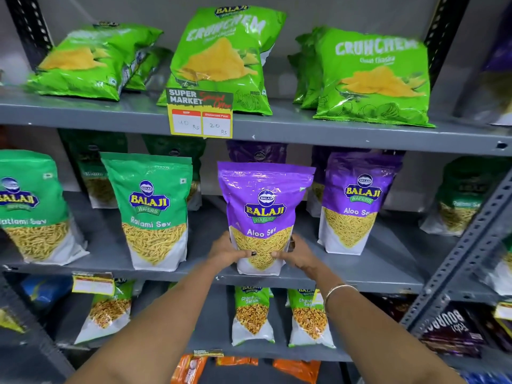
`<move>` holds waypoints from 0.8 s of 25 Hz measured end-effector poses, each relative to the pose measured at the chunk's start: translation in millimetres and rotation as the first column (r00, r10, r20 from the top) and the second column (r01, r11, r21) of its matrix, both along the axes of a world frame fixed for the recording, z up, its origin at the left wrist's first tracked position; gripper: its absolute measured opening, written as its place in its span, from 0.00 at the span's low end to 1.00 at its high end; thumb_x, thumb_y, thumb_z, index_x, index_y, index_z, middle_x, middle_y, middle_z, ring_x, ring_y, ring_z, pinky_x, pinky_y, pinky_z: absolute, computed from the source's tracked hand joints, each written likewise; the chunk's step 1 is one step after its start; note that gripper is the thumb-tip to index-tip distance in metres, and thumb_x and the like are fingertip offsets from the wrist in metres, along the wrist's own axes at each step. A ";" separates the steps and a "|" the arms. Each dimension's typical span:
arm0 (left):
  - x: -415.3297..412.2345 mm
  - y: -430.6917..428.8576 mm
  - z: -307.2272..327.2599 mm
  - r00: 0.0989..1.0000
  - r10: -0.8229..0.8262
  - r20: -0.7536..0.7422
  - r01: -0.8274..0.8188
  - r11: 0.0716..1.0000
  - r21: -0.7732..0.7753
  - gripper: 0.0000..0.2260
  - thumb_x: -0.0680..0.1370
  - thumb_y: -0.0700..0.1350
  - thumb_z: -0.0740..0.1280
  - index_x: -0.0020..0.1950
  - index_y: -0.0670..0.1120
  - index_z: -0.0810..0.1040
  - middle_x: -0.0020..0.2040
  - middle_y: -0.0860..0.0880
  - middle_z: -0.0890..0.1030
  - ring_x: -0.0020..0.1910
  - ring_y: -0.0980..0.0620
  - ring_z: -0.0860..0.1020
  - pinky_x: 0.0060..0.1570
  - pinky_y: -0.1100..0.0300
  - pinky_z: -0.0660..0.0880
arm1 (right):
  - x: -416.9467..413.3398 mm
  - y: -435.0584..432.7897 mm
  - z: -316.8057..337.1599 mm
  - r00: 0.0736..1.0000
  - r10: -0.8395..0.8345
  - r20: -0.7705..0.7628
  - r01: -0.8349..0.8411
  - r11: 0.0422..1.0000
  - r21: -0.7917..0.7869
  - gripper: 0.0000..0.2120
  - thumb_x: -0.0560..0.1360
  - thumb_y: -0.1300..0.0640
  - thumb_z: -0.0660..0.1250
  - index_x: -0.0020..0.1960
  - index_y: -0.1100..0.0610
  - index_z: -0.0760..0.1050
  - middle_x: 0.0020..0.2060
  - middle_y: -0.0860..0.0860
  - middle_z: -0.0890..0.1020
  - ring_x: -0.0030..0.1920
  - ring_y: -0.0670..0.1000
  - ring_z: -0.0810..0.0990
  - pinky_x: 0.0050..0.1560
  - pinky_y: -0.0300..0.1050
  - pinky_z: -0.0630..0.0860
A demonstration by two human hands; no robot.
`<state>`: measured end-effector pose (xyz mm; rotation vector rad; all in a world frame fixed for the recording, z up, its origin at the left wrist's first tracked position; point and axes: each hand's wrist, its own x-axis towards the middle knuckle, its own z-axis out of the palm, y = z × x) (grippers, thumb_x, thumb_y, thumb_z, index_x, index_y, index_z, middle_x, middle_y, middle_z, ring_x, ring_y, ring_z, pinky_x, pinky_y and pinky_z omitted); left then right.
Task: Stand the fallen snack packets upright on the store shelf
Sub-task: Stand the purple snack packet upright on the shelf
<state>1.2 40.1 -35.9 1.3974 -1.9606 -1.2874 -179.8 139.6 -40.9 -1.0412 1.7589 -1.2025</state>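
Note:
A purple Aloo Sev packet (263,206) stands upright at the front edge of the middle shelf (360,275). My left hand (228,252) grips its lower left side and my right hand (297,252) grips its lower right side, thumbs on the front. A second purple Aloo Sev packet (357,200) stands upright to its right. Two green Ratlami Sev packets (152,209) (30,206) stand upright to the left. On the top shelf a green Crunchem bag (86,62) at the left lies tilted back, while two other Crunchem bags (221,59) (374,76) lean upright.
A yellow price tag (200,113) hangs from the top shelf edge. Further packets stand in rows behind the front ones. Chana packets (252,314) stand on the lower shelf. A perforated metal upright (457,256) of a neighbouring rack slants in at the right.

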 end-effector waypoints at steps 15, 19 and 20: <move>-60.2 46.5 27.2 0.691 -0.575 0.438 0.339 0.793 0.506 0.15 0.78 0.53 0.59 0.37 0.46 0.70 0.34 0.51 0.76 0.29 0.58 0.76 0.32 0.65 0.71 | -79.4 56.3 5.5 0.919 -0.210 -0.334 0.277 0.946 0.169 0.30 0.68 0.57 0.74 0.63 0.65 0.65 0.57 0.56 0.76 0.60 0.56 0.72 0.58 0.46 0.69; -132.1 66.5 17.1 0.839 -0.520 0.159 0.412 0.798 0.439 0.06 0.79 0.47 0.62 0.46 0.45 0.71 0.38 0.49 0.75 0.32 0.57 0.76 0.34 0.63 0.72 | -153.1 78.8 9.1 0.860 -0.338 -0.383 0.404 0.909 0.105 0.37 0.66 0.55 0.75 0.68 0.65 0.62 0.66 0.62 0.71 0.67 0.61 0.69 0.66 0.51 0.68; -151.5 68.8 13.3 0.881 -0.456 0.125 0.388 0.848 0.361 0.07 0.78 0.46 0.63 0.51 0.44 0.71 0.44 0.48 0.75 0.40 0.54 0.76 0.37 0.61 0.74 | -171.2 80.4 10.1 0.855 -0.357 -0.375 0.420 0.902 0.100 0.39 0.65 0.55 0.76 0.69 0.65 0.61 0.67 0.62 0.69 0.68 0.61 0.68 0.67 0.53 0.67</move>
